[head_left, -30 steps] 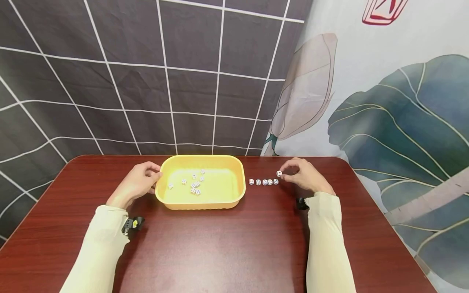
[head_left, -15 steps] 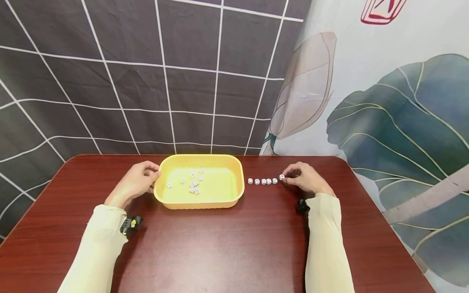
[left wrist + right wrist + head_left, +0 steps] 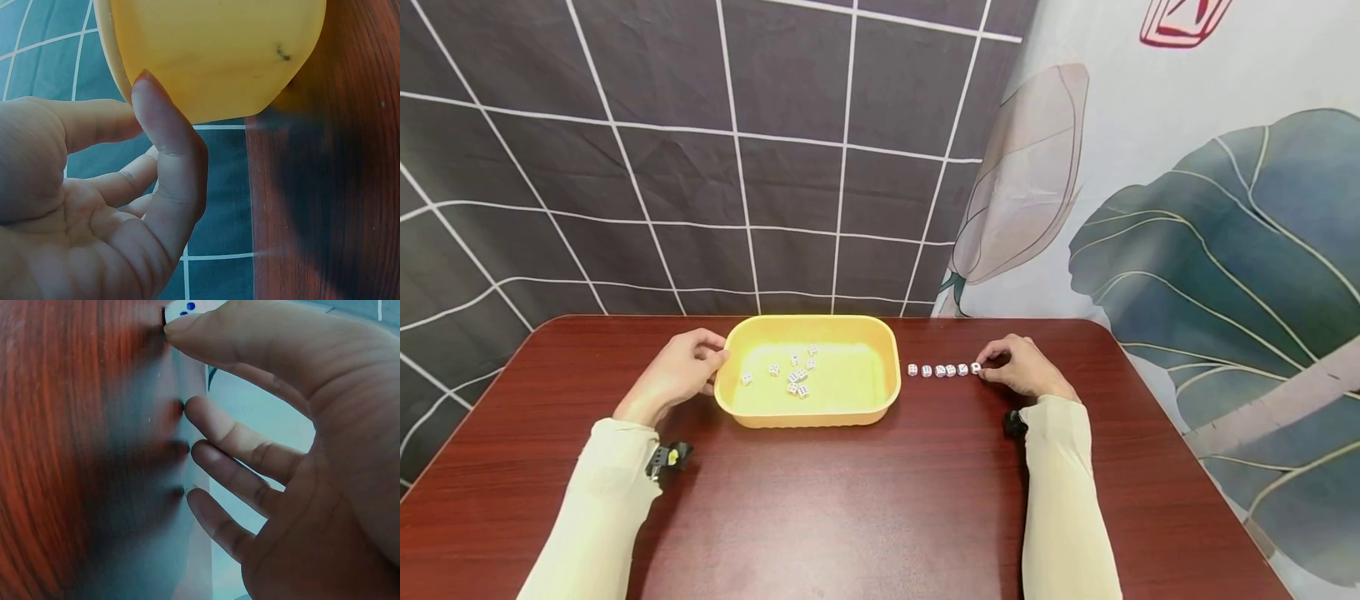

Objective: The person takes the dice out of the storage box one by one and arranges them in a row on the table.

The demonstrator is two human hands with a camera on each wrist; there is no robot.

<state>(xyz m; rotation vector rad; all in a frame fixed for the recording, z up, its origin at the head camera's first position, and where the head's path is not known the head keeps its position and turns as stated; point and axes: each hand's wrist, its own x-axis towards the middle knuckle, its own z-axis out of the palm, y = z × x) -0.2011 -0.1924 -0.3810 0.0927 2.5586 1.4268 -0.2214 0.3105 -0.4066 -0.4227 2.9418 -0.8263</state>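
Note:
My left hand [image 3: 676, 372] pinches the left rim of a yellow plastic tray [image 3: 808, 421], thumb and finger meeting on its edge in the left wrist view. Inside the tray lie several small white dice [image 3: 774, 369], a few bunched near the middle. To the right of the tray, white dice [image 3: 927, 371] form a straight row on the table. At that row's right end, my right hand [image 3: 1026, 367] pinches a white die [image 3: 976, 367] between thumb and index finger. Blue pips show on this die [image 3: 187, 309] in the right wrist view, where the other fingertips touch down at the tabletop.
The reddish-brown wooden table [image 3: 842, 508] has rounded far corners. Behind it hangs a dark cloth [image 3: 797, 192] with a white grid, and at the right a pale cloth [image 3: 1210, 275] printed with large leaves. A small device is strapped at each wrist.
My right hand has lowered the die from above the row and brought it down at the row's right end. The left hand still holds the tray rim.

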